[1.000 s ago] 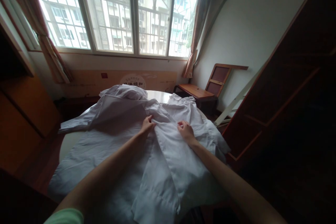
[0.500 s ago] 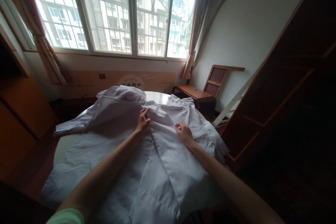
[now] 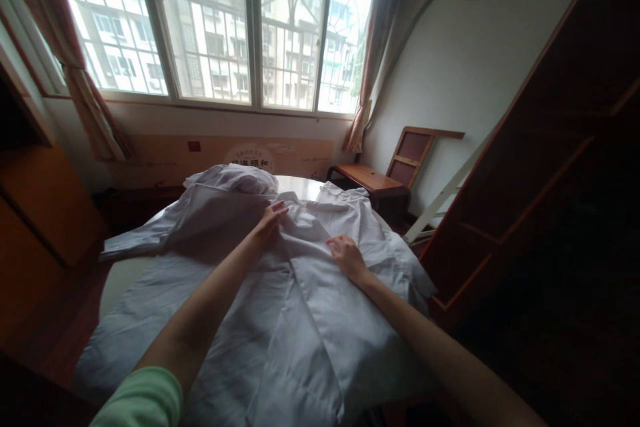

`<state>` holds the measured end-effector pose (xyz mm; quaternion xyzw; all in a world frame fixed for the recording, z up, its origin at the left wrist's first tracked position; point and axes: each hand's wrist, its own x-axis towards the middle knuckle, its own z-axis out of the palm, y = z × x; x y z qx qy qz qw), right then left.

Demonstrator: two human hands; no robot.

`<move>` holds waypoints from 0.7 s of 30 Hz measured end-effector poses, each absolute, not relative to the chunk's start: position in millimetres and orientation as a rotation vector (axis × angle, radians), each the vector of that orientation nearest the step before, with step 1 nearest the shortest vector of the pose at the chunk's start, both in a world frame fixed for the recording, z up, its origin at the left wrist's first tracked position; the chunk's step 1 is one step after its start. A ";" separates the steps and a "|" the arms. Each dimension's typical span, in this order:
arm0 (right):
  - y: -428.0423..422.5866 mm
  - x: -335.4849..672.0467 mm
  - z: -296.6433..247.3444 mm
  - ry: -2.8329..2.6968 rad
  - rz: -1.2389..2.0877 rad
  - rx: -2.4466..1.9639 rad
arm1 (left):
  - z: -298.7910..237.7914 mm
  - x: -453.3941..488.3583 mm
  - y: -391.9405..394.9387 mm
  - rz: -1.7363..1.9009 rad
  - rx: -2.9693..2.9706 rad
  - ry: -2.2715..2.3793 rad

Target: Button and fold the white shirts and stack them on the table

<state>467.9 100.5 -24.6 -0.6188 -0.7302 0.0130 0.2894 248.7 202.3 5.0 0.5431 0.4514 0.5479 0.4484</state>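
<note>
A large white garment with long sleeves, like a shirt or light coat, lies spread over a round table. Near its collar, my left hand rests on the cloth with its fingers stretched out and slightly apart. To the right and a little closer to me, my right hand has its fingers bent on the front panel, pinching the fabric there. The fingertips are small and partly hidden. One sleeve reaches out left, and bunched white cloth lies at the far left.
A wooden chair stands behind the table at the right. A dark wooden panel leans in from the right, near a pale frame leg. An orange-brown cabinet is at left, and barred windows are ahead.
My left hand's fingers have straightened from a pinch near the collar, and its forearm has shifted slightly. My right hand has moved a little to the left over the cloth.
</note>
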 end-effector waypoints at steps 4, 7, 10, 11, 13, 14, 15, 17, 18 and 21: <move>102.0 468.3 -26.0 -1.994 0.036 -1.625 | 4.9 247.3 214.7 1.461 1.651 1.334; 101.3 467.6 -24.7 -2.020 -0.032 -1.589 | -5.5 242.8 215.0 1.447 1.852 1.459; 88.2 462.6 -15.5 -2.045 -0.088 -1.478 | -19.1 237.4 211.8 1.394 1.912 1.497; 78.9 459.2 -10.7 -2.067 -0.077 -1.430 | -23.0 235.7 211.2 1.396 1.919 1.501; 52.0 449.7 0.0 -2.136 -0.009 -1.349 | -28.7 232.6 211.5 1.401 1.928 1.519; 34.9 443.9 5.0 -2.172 0.046 -1.346 | -30.3 231.3 212.2 1.401 1.921 1.530; 16.4 437.9 9.4 -2.231 0.094 -1.342 | -31.2 230.3 213.1 1.404 1.904 1.543; -21.4 426.9 15.3 -2.411 0.178 -1.313 | -31.2 228.9 214.9 1.420 1.865 1.567; -38.6 422.6 17.0 -2.522 0.209 -1.292 | -30.8 228.6 215.5 1.434 1.851 1.574; -75.2 417.0 19.9 -2.764 0.225 -1.331 | -29.5 229.0 215.8 1.477 1.830 1.581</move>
